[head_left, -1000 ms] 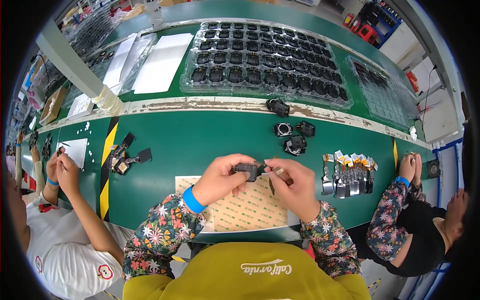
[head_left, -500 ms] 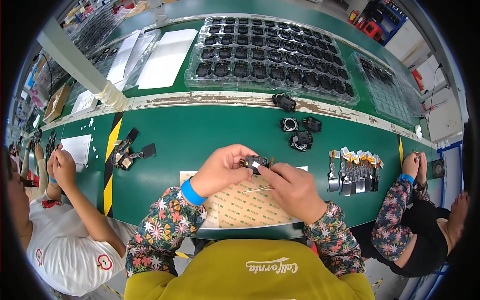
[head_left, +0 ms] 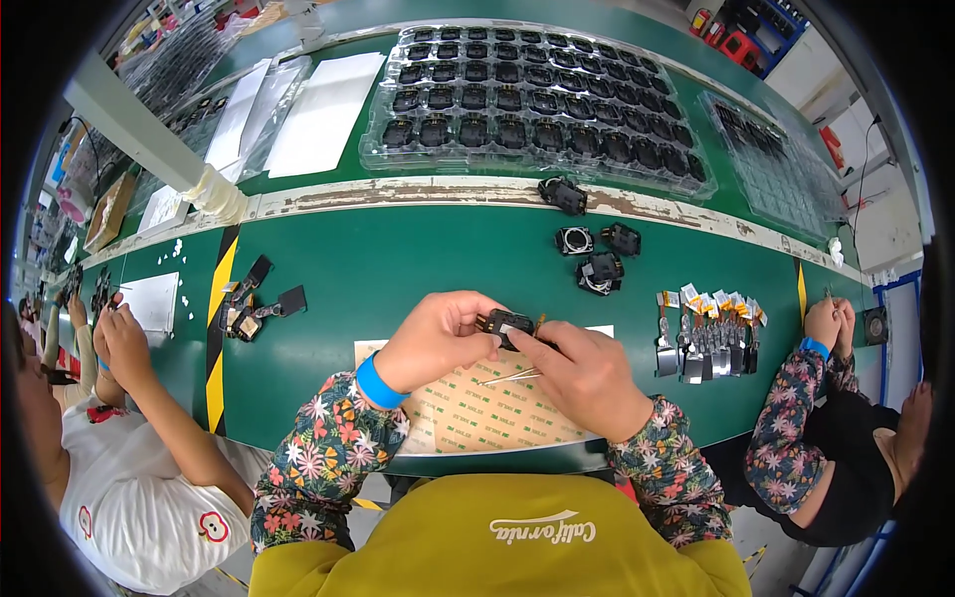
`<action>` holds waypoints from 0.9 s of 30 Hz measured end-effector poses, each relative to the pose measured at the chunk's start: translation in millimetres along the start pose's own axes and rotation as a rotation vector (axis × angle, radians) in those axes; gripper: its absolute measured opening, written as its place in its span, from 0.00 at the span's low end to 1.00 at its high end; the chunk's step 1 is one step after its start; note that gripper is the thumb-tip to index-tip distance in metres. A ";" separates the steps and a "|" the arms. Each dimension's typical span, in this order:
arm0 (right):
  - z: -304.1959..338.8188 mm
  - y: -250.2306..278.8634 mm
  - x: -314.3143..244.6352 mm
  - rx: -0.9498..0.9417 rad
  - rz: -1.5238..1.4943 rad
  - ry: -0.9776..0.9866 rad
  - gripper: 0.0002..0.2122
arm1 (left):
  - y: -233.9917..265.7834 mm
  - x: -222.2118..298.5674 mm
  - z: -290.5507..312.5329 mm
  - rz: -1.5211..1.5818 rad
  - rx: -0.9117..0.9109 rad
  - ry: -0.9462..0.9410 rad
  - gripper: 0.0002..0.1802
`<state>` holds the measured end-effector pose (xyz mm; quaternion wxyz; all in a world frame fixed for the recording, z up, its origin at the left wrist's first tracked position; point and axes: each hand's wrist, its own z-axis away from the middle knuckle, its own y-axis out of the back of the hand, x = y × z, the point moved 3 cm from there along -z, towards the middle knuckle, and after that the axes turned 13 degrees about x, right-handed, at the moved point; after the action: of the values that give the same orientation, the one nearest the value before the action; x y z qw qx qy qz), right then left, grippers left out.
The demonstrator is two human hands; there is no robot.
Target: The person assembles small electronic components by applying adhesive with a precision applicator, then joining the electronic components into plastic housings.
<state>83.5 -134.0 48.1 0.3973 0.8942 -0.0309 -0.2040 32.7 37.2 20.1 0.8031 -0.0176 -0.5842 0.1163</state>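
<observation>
My left hand pinches a small black plastic housing with gold contacts between thumb and fingers, above the work sheet. My right hand meets it from the right, a fingertip pressed at its near side. A pair of metal tweezers sticks out leftward from under the right hand, tucked in its curled fingers. A pale patch shows on the housing beside that fingertip, partly covered. Beneath both hands lies a tan backing sheet with green print.
Loose black housings stand beyond my hands; flex-cable parts lie to the right, black assemblies to the left. A clear tray of housings sits behind a worn ledge. Co-workers' hands are on either side.
The white piece on the housing shows less now, with the right fingertip over its near edge. Both hands stay at nearly the same spot; the whole view has shifted slightly.
</observation>
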 end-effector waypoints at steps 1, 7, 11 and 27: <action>0.0 0.0 0.4 0.002 0.001 -0.004 0.21 | 0.5 0.0 0.0 -0.002 0.003 0.001 0.16; -0.4 -0.3 2.7 0.038 -0.002 0.007 0.22 | -1.4 -1.4 -0.2 0.013 0.016 -0.022 0.14; -1.8 -0.1 4.6 0.044 -0.011 0.003 0.21 | -3.0 -3.7 -0.2 0.018 0.068 -0.054 0.11; 3.6 0.0 3.8 0.022 -0.069 -0.015 0.13 | -6.7 -9.3 -2.7 -0.031 0.103 -0.004 0.05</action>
<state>85.6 -137.3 44.6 0.3799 0.8975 -0.0054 -0.2237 33.7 29.1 11.6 0.8034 0.0333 -0.5793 0.1338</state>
